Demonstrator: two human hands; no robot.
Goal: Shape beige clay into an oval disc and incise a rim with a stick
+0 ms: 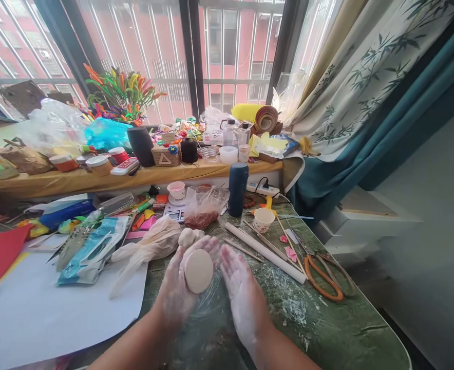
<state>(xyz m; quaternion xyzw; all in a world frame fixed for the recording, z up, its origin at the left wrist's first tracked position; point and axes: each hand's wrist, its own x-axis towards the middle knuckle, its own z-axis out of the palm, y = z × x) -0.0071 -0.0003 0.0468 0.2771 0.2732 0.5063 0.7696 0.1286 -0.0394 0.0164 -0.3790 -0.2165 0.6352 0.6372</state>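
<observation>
A flat, round, pale dough disc (199, 271) lies against the palm of my left hand (181, 288), whose fingers stretch out behind it. My right hand (242, 293) is held apart to the right, fingers extended, palm turned toward the disc and nothing in it. White powder coats both hands. Just beyond my left fingers sits a lump of pale dough (190, 237), partly hidden, beside a crumpled plastic bag (157, 239). A white rolling pin (265, 253) lies diagonally past my right fingertips, with thin wooden sticks (244, 250) around it.
Large orange-handled scissors (323, 277) lie at the right table edge. A paper cup (264, 220), a dark blue cylinder (238, 190) and a bag of reddish-brown material (204, 210) stand farther back. White paper (96, 313) and blue packets (92, 252) cover the left side.
</observation>
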